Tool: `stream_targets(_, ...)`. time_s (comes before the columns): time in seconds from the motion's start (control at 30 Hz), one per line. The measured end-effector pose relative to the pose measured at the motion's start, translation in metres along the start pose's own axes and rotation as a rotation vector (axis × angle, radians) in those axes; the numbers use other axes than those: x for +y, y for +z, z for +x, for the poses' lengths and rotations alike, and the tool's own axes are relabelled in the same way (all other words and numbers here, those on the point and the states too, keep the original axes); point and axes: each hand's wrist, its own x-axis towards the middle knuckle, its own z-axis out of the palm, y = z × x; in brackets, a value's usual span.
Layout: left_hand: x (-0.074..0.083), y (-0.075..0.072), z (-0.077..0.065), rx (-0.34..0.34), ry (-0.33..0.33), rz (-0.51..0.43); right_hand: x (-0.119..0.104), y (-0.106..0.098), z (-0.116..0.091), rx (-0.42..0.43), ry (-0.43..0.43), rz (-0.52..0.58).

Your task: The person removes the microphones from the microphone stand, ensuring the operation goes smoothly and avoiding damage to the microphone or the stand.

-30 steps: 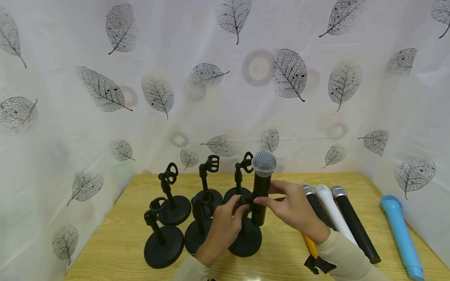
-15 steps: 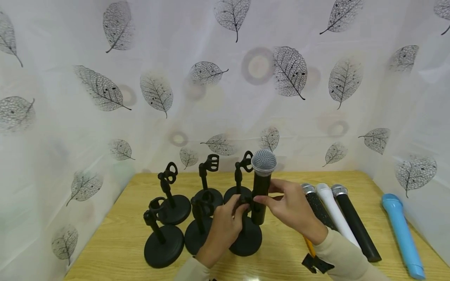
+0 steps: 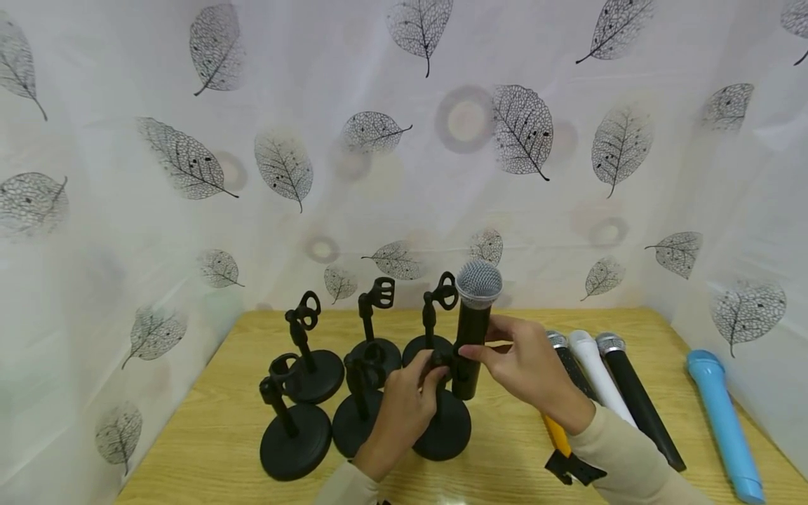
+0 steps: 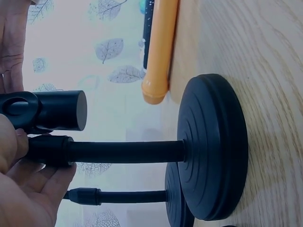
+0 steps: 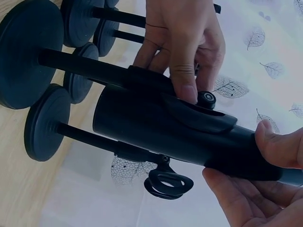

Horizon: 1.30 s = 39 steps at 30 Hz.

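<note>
A black microphone with a silver mesh head stands nearly upright, tilted slightly right, in the clip of a black desk stand. My left hand grips that stand's neck just below the clip, thumb close to the joint knob. From the right, my right hand pinches the microphone body between thumb and fingers. In the left wrist view the microphone's flat bottom end sticks out past the clip, beside the stand's pole. The stand's round base sits on the table.
Several other black stands with clips, such as the front-left stand, crowd the left and back. To the right lie a speckled microphone, a white microphone, a black microphone, an orange one and a blue one.
The microphone has risen slightly and leans a little more to the right, its lower end higher than before. My right hand has shifted slightly up with it; the left hand keeps its place.
</note>
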Motion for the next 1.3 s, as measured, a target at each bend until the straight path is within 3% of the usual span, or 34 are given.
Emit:
stream_targets(0.47,0.0,0.0,-0.001,0.001,-0.002,0.016,-0.009,-0.011,0.008,0.027,-0.052,-0.014)
stream_targets(1.3,0.003,0.0,-0.001,0.009,-0.01,0.029,-0.03,-0.037,0.02,0.058,-0.046,-0.046)
